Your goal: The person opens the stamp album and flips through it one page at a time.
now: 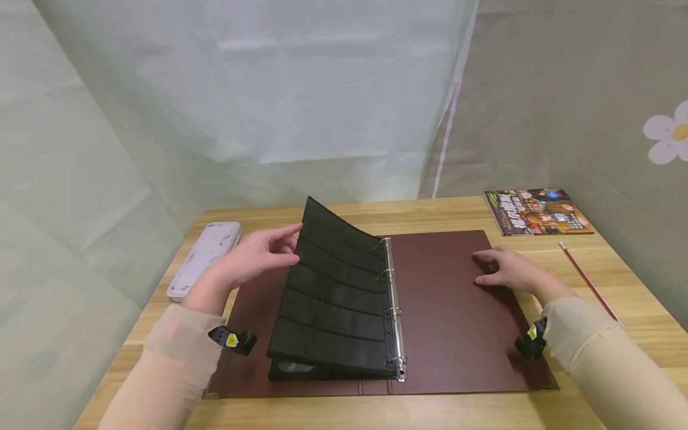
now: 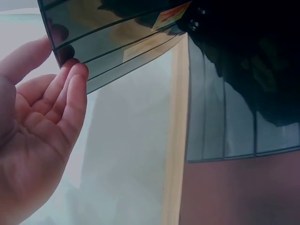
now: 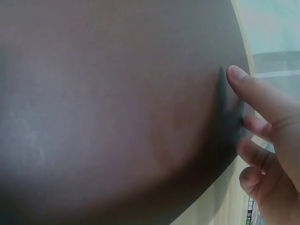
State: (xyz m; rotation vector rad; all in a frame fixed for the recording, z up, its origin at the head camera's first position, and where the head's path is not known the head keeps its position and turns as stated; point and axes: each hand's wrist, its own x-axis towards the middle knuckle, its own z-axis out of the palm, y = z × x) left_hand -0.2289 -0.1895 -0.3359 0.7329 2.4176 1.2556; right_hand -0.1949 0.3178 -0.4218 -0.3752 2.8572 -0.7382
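A dark brown ring binder (image 1: 441, 310) lies spread on the table. Its black pocket pages (image 1: 333, 292) lean left from the metal rings (image 1: 395, 310), the top sheet raised above those beneath. At that sheet's outer edge is my left hand (image 1: 260, 257), its fingertips touching or very near it. The left wrist view shows these fingers (image 2: 75, 89) loosely extended beside the glossy page (image 2: 117, 33). My right hand (image 1: 510, 272) is at the right edge of the bare cover, fingers relaxed, as the right wrist view shows beside the brown cover (image 3: 117, 93).
A pale pencil case (image 1: 206, 257) lies left of the binder. At the back right is a colourful comic book (image 1: 537, 212), with a red pencil (image 1: 591, 283) in front of it. Fabric sheets (image 1: 333, 89) hang behind the wooden table (image 1: 430, 208).
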